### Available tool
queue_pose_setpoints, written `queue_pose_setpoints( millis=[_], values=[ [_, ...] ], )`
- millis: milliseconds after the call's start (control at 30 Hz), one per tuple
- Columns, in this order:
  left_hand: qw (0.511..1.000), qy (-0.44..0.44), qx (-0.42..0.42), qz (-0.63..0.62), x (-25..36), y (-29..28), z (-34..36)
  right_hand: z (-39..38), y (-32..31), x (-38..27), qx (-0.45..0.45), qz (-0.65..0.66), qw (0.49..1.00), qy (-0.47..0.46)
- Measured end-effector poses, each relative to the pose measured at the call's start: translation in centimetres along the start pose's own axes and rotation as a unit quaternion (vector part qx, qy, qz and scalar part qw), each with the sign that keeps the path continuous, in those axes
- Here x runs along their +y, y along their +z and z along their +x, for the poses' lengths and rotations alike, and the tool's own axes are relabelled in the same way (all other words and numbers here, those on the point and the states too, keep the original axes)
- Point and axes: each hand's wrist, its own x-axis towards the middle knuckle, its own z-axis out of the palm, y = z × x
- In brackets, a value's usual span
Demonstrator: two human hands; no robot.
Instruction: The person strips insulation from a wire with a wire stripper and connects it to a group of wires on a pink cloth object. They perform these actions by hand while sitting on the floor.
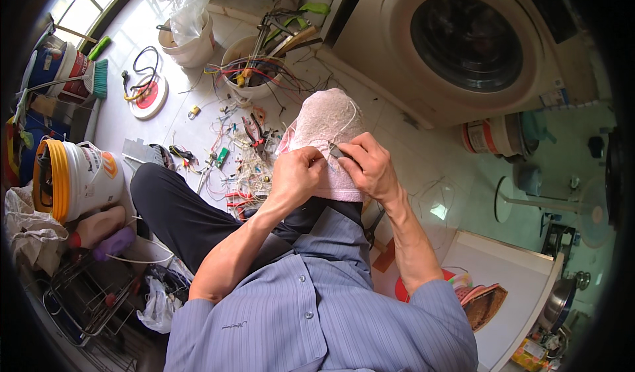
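Your left hand (296,173) and right hand (368,167) pinch the pink towel (324,124) over your knee — a thin wire there could slip loose, or snag.

**Two hands at work on a pink towel amid a floor of loose wires**

A person in a blue striped shirt (311,312) sits on a white tiled floor (192,124), a pink towel (325,130) draped over a raised knee. The left hand (296,175) pinches the towel's lower edge, while the right hand (369,167) presses a small dark object against the cloth just beside it. A tangle of coloured wires (245,167) is strewn across the tiles beyond the knee, near a white bucket (251,74) crammed with cables and tools. A front-loading washing machine (463,41) stands at upper right; a yellow-rimmed pail (76,177) sits at left.
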Motion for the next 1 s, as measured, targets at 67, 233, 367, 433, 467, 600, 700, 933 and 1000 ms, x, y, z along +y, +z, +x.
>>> queue_pose_setpoints(
  millis=[67, 233, 367, 433, 467, 600, 700, 933, 1000],
  values=[
    [1.000, 0.000, -0.002, 0.011, 0.2, -0.1, 0.0, 0.2, -0.2, 0.1, -0.011, 0.004, 1.000, 0.002],
    [0.999, 0.025, 0.014, 0.024, 0.2, -0.2, -0.1, 0.4, -0.1, -0.2, -0.026, -0.011, 1.000, 0.012],
    [1.000, 0.020, 0.017, 0.013, 0.3, -0.4, -0.4, 0.5, 0.1, -0.1, -0.026, -0.023, 0.999, 0.008],
    [1.000, 0.002, 0.028, -0.004, 0.4, -0.4, -0.9, 0.3, 0.2, -0.4, -0.027, -0.029, 0.999, 0.014],
    [1.000, 0.002, 0.030, -0.004, 0.4, -0.4, -1.1, 0.3, 0.3, -0.6, -0.027, -0.032, 0.999, 0.016],
    [0.998, 0.003, 0.040, -0.046, -0.4, -0.1, -1.6, 0.4, 0.4, -0.7, -0.021, -0.038, 0.999, 0.012],
    [0.996, -0.021, 0.029, -0.087, -1.0, 0.1, -1.7, 0.4, 0.5, -0.8, -0.015, -0.041, 0.999, 0.009],
    [0.978, -0.079, -0.008, -0.191, 0.2, -1.0, -2.1, -0.3, 0.2, -0.4, 0.034, 0.045, 0.998, 0.010],
    [0.979, -0.081, -0.015, -0.189, 0.4, -1.3, -2.4, -1.0, -0.5, -0.7, 0.039, 0.214, 0.969, 0.114]
  ],
)
